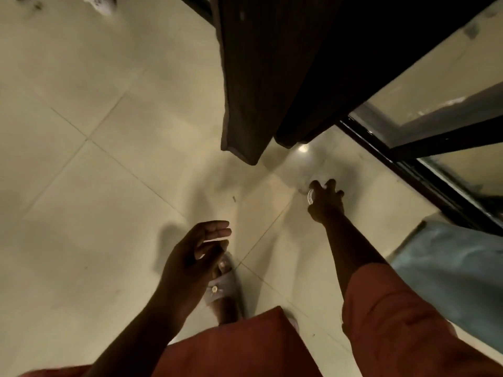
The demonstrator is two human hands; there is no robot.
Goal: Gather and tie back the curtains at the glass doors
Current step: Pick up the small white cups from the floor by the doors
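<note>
Head view, looking straight down at the tiled floor (95,186). My right hand (325,200) reaches low, fingers curled round a small round whitish thing (310,196); too blurred to name. My left hand (196,257) hangs loose, fingers relaxed, holding nothing. Dark brown curtain (250,77) hangs ungathered at top centre, hem just off the floor, a second darker fold (326,77) beside it against the glass door (441,85) with its black frame. My slipper (226,284) shows below the left hand. Blue-grey mat (449,281) lies at right, near the door track.
</note>
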